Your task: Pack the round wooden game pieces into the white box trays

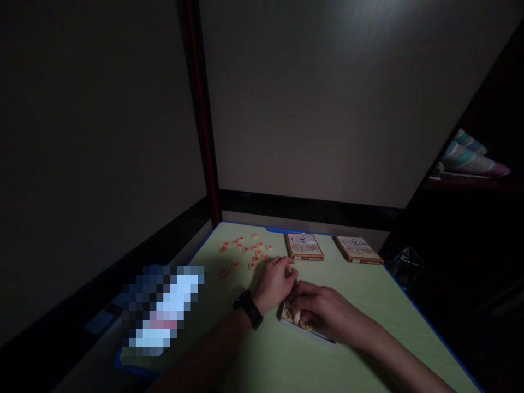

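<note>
Fingers bent, my left hand (273, 281) with a black wristband is closed at the far left edge of a shallow box tray (282, 312), on a round wooden xiangqi piece (292, 270). My right hand (329, 312) reaches over the tray from the right, its fingers curled on a pale xiangqi piece (297, 316) that looks tilted on edge. Other pieces with dark characters, such as a xiangqi piece (287, 314) in the near left corner, lie in the tray; my hands hide much of it. Beyond my left hand, several red-marked xiangqi pieces (246, 249) lie scattered.
Two flat printed boxes, a left box (305, 246) and a right box (358, 250), lie at the back of the pale green table (262, 355). A blurred bright object (167, 311) is at the left edge. Walls stand behind; a dark bin-like container (406, 266) is right.
</note>
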`<state>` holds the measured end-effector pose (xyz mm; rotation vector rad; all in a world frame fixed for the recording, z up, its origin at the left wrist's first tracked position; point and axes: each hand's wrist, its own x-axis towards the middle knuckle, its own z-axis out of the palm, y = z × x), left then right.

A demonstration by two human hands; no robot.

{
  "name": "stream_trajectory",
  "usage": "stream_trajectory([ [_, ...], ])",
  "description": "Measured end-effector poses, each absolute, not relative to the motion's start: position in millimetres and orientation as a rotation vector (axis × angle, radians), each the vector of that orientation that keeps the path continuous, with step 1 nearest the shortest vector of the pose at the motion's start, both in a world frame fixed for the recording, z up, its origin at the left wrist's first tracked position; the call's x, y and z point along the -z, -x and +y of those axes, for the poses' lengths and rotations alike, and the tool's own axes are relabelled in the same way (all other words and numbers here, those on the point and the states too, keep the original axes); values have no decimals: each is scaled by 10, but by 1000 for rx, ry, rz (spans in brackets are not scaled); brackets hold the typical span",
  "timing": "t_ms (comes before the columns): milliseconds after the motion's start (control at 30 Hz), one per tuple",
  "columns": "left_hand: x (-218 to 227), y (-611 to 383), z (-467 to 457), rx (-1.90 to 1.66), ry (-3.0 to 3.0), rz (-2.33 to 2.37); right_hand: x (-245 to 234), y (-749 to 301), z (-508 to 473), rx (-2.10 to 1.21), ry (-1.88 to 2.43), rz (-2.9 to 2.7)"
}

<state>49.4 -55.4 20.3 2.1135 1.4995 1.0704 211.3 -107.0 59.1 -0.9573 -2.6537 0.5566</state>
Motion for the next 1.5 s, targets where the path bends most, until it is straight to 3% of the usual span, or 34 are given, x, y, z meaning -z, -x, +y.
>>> stream_trajectory([
  [233, -234, -480, -564, -1064, -2090, 1508, -626, -2120, -1049, -791, 853, -2471],
  [400, -216, -472, -557, -1080, -2098, 1519, -527, -2055, -1020, -964, 1044, -2315],
  [800, -227, -478, -559, -1085, -2082, 1506, -514, -1988, -1048, -703, 1190, -2422],
  [1133, -258, -480, -565, -1025, -2072, 1541, -435, -2008, -1062, -674, 1044, -2443],
  [1500, -288, -474, -583, -1033, -2068, 1536, -593, -2113, -1058, -818, 1194, -2346],
])
